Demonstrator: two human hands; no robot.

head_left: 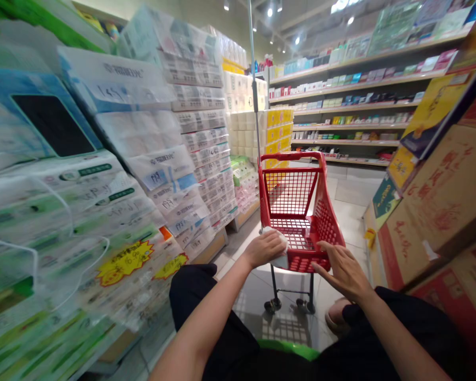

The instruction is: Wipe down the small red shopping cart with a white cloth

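A small red plastic shopping cart [328, 211] with grid walls stands right in front of my knees on dark wheels. My left hand [266, 247] is closed over a white cloth [282, 259], pressed against the near left corner of the cart's rim. It could be a wipe or thick tissue; much of it is under my fingers. At the near right corner, my right hand [341, 267] has its thumb and fingers apart, with the fingertips at the rim and nothing in the grasp. Inside, the basket shows only its red grid. A thin metal pole [253, 69] rises from the cart's left side.
Tall stacks of wrapped tissue packs [202, 106] line the left, with a phone-like dark device [55, 125] and white cables. Cardboard boxes [444, 196] are piled close on the right. Stocked shelves [341, 108] stand behind the cart. Tiled floor [349, 206] shows beside it.
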